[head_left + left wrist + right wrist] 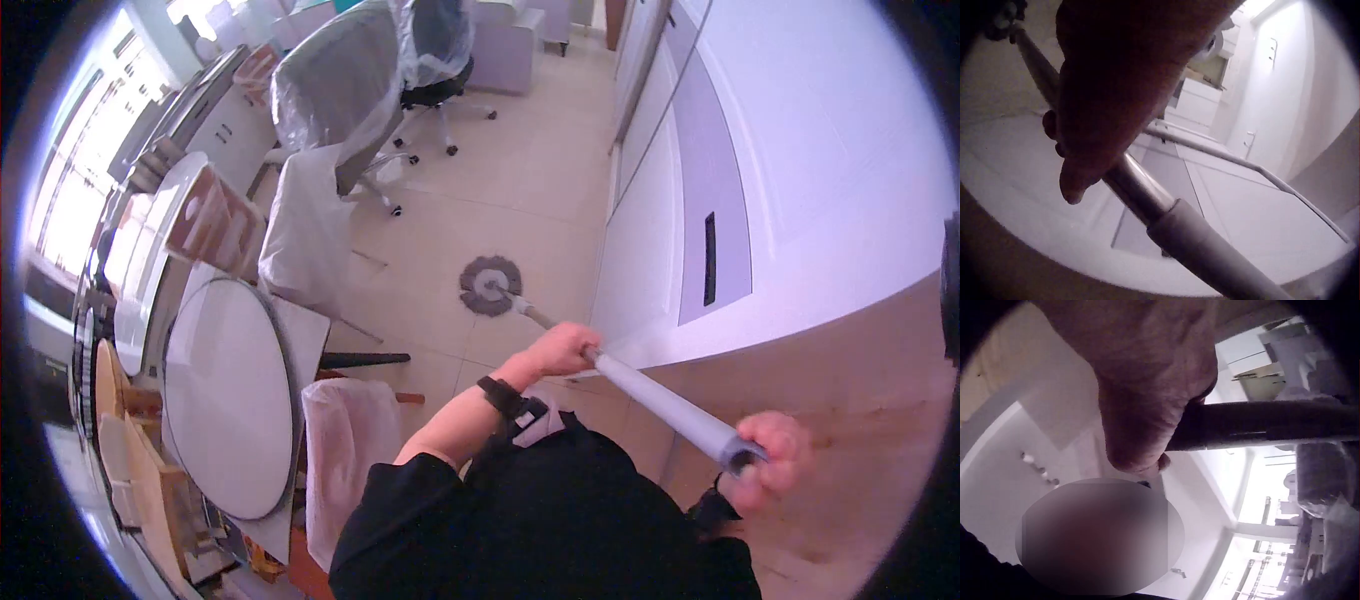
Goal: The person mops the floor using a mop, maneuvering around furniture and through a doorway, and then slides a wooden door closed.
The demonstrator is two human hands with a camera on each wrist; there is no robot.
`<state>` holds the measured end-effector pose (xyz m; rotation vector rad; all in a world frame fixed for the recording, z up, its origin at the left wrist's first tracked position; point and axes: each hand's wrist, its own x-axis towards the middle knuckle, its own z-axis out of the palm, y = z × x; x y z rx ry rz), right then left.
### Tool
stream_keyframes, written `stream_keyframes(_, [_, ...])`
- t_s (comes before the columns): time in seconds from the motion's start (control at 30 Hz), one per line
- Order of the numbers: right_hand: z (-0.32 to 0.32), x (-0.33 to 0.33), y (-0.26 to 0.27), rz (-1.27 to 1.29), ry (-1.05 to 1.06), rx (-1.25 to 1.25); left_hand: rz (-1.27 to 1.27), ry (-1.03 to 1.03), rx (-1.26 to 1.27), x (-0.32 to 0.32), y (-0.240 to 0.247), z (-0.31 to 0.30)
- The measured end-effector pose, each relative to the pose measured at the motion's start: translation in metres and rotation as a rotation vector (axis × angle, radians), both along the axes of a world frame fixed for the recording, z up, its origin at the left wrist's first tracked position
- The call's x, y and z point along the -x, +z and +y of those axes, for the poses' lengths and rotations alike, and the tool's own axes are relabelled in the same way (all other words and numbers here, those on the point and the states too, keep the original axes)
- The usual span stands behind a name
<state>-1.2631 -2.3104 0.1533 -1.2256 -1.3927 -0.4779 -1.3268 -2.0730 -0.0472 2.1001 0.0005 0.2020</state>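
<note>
A mop with a round grey head (490, 285) stands on the tiled floor, and its long grey pole (660, 400) slants back toward me. My left hand (565, 348) grips the pole partway down, where the thin metal part meets the thicker sleeve. My right hand (770, 460) grips the pole's top end. In the left wrist view the fingers (1116, 94) curl round the metal pole (1141, 187). In the right wrist view the right hand (1141, 394) wraps round the dark handle (1260, 425).
White cabinets (700, 200) run along the right, close to the mop. A round white table (225, 390) and a cloth-covered chair (345, 450) stand at the left. Plastic-wrapped office chairs (335, 90) stand farther back. Open tiled floor (520, 170) lies beyond the mop head.
</note>
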Motion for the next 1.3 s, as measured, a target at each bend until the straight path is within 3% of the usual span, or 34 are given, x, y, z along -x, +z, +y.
stream_keyframes(0.07, [0.015, 0.003, -0.001, -0.077, -0.077, 0.287, 0.052, 0.094, 0.000, 0.012, -0.028, 0.024])
stream_keyframes(0.17, [0.053, 0.003, -0.033, 0.084, 0.054, 0.312, 0.102, 0.319, -0.196, 0.028, -0.079, 0.058])
stream_keyframes(0.3, [0.072, -0.005, -0.089, 0.194, 0.176, 0.304, 0.074, 0.471, -0.323, 0.052, -0.113, 0.085])
stream_keyframes(0.53, [0.116, 0.026, -0.139, 0.207, 0.268, 0.407, 0.374, 0.628, -0.435, 0.138, -0.143, 0.117])
stream_keyframes(0.7, [0.151, 0.050, -0.189, 0.527, 0.440, 0.615, 0.655, 0.906, -0.320, 0.177, -0.156, 0.128])
stream_keyframes(0.73, [0.151, 0.055, -0.194, 0.577, 0.466, 0.664, 0.695, 0.879, -0.339, 0.182, -0.155, 0.127])
stream_keyframes(0.83, [0.142, 0.067, -0.187, 0.659, 0.338, 0.498, 0.693, 0.864, -0.408, 0.181, -0.152, 0.123])
stream_keyframes(0.93, [0.121, 0.049, -0.140, 0.632, 0.275, 0.688, 0.621, 0.660, -0.550, 0.163, -0.135, 0.109])
stream_keyframes(1.0, [0.106, 0.040, -0.097, 0.527, 0.139, 0.552, 0.571, 0.595, -0.472, 0.139, -0.119, 0.090])
stream_keyframes(1.07, [0.074, 0.016, -0.080, 0.346, 0.153, 0.394, 0.454, 0.525, -0.398, 0.111, -0.096, 0.063])
stream_keyframes(1.13, [0.044, 0.024, -0.037, 0.480, -0.037, 0.294, 0.299, 0.447, -0.306, 0.085, -0.072, 0.031])
stream_keyframes(1.2, [0.009, 0.021, -0.016, 0.313, -0.089, 0.203, 0.154, 0.371, -0.173, 0.066, -0.046, -0.004])
stream_keyframes(1.3, [-0.020, 0.044, 0.012, 0.351, 0.085, 0.010, 0.008, 0.214, -0.066, 0.046, -0.020, -0.043])
